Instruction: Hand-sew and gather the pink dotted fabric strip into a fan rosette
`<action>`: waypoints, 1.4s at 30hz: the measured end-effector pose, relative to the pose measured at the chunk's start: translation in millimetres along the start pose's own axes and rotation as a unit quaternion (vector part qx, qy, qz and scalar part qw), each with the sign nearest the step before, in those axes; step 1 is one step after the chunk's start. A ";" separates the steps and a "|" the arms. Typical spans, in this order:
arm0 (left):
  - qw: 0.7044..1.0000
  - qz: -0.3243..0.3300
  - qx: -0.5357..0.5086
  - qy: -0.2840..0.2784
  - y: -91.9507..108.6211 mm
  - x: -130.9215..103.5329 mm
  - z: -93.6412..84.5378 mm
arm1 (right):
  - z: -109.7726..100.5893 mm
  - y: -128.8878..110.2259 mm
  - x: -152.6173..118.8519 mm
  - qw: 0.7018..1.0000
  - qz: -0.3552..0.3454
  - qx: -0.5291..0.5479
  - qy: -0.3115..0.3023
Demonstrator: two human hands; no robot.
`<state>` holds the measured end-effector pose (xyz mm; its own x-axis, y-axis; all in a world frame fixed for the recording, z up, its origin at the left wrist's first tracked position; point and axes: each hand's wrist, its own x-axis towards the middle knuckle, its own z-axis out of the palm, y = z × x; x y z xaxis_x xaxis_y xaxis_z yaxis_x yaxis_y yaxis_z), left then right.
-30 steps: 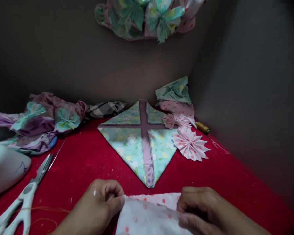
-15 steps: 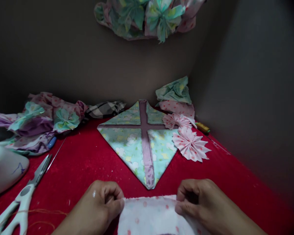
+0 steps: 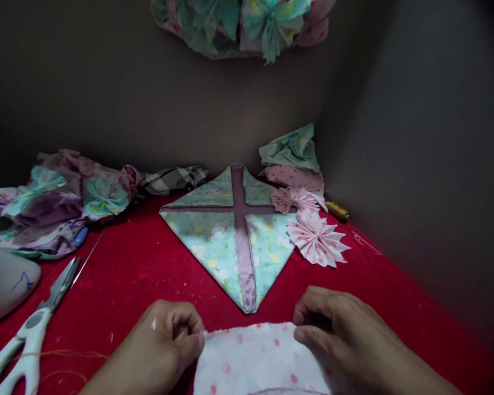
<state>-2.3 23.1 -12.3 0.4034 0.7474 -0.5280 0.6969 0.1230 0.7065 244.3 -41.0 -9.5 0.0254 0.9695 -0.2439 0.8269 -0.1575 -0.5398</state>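
A white cloth with pinkish-red dots [image 3: 263,359] is stretched between my hands at the bottom of the view. My left hand [image 3: 168,340] pinches its upper left corner between thumb and fingers. At the upper right corner, my right hand [image 3: 327,323] has thumb and forefinger closed on the edge. The cloth's lower part runs out of view. Just beyond it lies a mint floral diamond-shaped fabric piece [image 3: 214,236] with a mauve cross. Two pleated pink dotted fabric rosettes [image 3: 318,238] rest at its right side.
White-handled scissors [image 3: 39,323] and orange thread [image 3: 72,354] lie left on the red surface [image 3: 119,274]. Behind them are a thin metal needle-like rod [image 3: 88,258], a white rounded object [image 3: 8,282] and bunched fabrics [image 3: 66,197]. Folded cloths [image 3: 292,153] and a yellowish thread spool [image 3: 337,211] sit back right.
My right hand has risen slightly, and the cloth's top edge now tilts up to the right. The background has shifted a little up and left in view. Both hands stay at the cloth.
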 end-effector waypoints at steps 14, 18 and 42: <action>0.997 0.027 -0.043 0.061 -0.9 -6.1 2.4 | -3.9 -0.1 -18.3 0.991 -0.116 0.059 -0.011; 0.992 0.062 -0.062 0.092 0.5 -10.8 6.0 | 0.0 0.0 -11.8 0.988 -0.132 0.067 0.045; 0.987 0.114 0.006 0.115 -5.3 0.3 6.6 | -44.6 30.6 -7.7 0.972 -0.081 0.135 -0.175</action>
<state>-2.0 18.4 -19.3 0.4066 0.8831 -0.2340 0.6109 -0.0724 0.7884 294.5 -44.9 11.8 -0.3246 0.8697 -0.3719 0.6251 -0.0978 -0.7744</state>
